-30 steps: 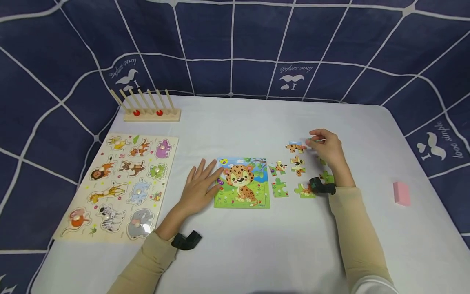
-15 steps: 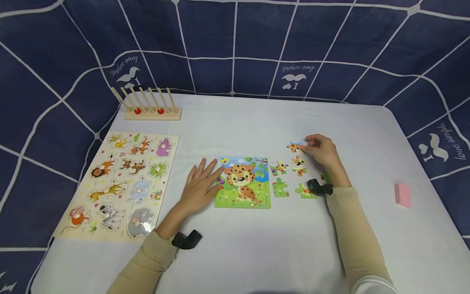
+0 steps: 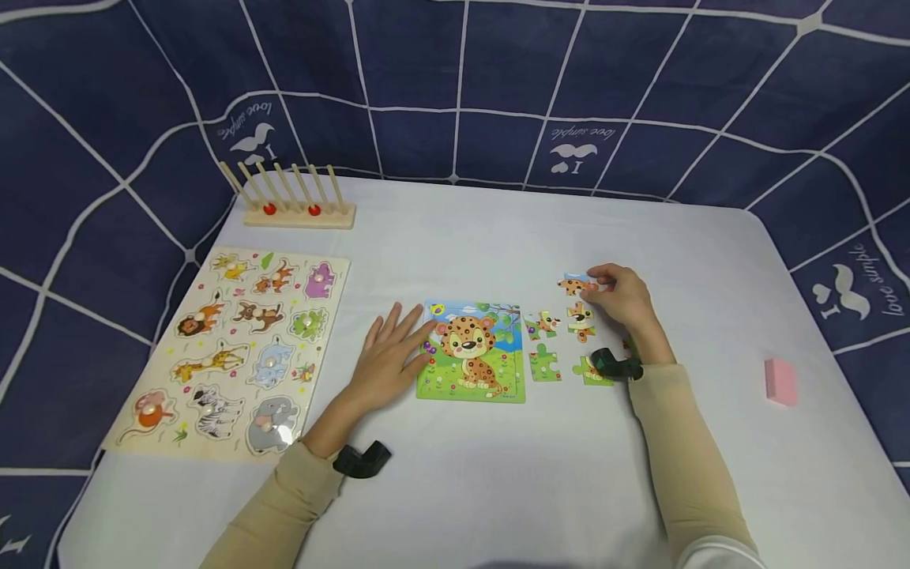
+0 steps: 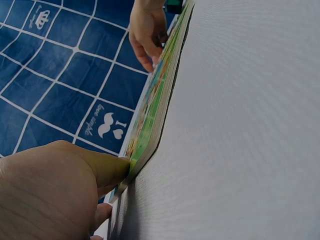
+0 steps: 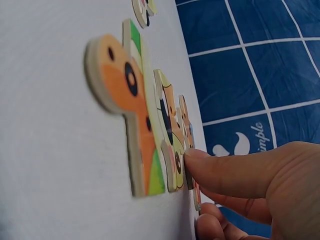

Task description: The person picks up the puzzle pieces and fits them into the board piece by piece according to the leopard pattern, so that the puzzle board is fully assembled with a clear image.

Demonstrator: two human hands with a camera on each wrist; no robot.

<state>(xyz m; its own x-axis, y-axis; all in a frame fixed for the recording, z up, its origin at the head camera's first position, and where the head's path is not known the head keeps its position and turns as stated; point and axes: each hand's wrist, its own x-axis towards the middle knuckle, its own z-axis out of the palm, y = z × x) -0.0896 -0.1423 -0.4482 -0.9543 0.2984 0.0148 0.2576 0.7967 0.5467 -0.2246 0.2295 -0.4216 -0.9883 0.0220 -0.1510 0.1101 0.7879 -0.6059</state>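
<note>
A square leopard puzzle board (image 3: 471, 392) lies mid-table. My left hand (image 3: 389, 359) rests flat with fingers spread, its fingertips at the board's left edge; in the left wrist view the thumb (image 4: 112, 170) touches that edge. To the board's right lie several loose jigsaw pieces, among them a green one (image 3: 545, 367), a leopard-face one (image 3: 580, 316) and a grass-and-paw one (image 3: 596, 374). My right hand (image 3: 624, 299) pinches at the right side of the spotted, blue-topped piece (image 3: 574, 284) at the back. In the right wrist view the thumb (image 5: 200, 162) meets a piece's edge; fingers curl beyond it.
An animal knob puzzle (image 3: 320, 316) lies on the left. Behind it stands a wooden peg rack (image 3: 302, 217) with two red beads. A pink block (image 3: 781, 382) sits at the far right. Blue patterned cloth (image 3: 498, 63) hangs behind the white table (image 3: 455, 490).
My right hand has moved slightly left and toward me, closing in on the back spotted piece. My left hand stays at the board. The head view has shifted a little.
</note>
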